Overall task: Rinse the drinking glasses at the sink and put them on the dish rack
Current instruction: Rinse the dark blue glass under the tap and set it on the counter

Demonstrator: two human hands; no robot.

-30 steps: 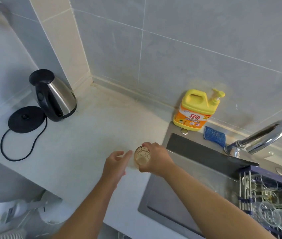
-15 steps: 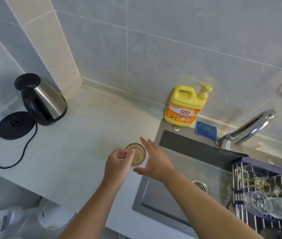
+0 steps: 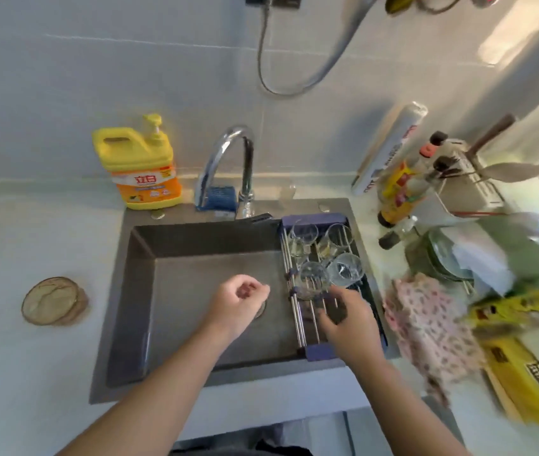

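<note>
Glasses (image 3: 314, 279): several clear ones sit on the dish rack (image 3: 314, 351), which lies across the right end of the sink (image 3: 179, 291); two at the back of the rack, two nearer the front, the nearest tipped on its side with its mouth toward the camera; one more brown glass (image 3: 52, 301) sits on the counter well left of the sink, seen from above, and I can't tell if it's upright.

Left hand (image 3: 238, 304) hovers over the middle of the sink, above the drain; fingers curled in to the thumb, nothing in them.

Right hand (image 3: 348, 324) is over the front part of the rack at the sink's right end; fingers spread and loosely bent, tips just beside the nearest clear glass; contact is too blurred to tell, and no grip on it shows.

Tap (image 3: 225, 159) stands behind the sink at mid-back, spout arching over it; blue sponge (image 3: 220, 197) on the sink's back rim beside the tap; yellow soap bottle (image 3: 143, 169) behind the sink's back-left corner; patterned cloth (image 3: 426, 327) on the counter just right of the sink; bottles (image 3: 399, 189) stand right of the sink's back corner, blurred.
</note>
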